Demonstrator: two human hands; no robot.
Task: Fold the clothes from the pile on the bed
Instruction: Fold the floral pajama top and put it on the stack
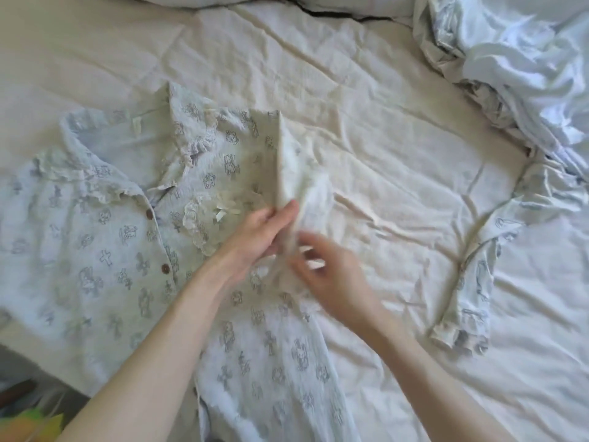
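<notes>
A pale blue printed pyjama shirt (95, 237) with brown buttons and a lace collar lies spread on the cream bed sheet (366, 106). Its right sleeve (293, 161) is lifted into an upright fold above the shirt's shoulder. My left hand (258, 237) holds that fold from the left, thumb and fingers against the cloth. My right hand (322, 266) is blurred on the fold's other side, fingers bent at the fabric; its exact grip is unclear. A second printed garment (478, 282) lies crumpled at the right.
A rumpled white duvet (516, 59) is heaped at the top right. Pillows (255, 1) sit along the top edge. The bed's near edge and some coloured items (28, 422) show at the bottom left.
</notes>
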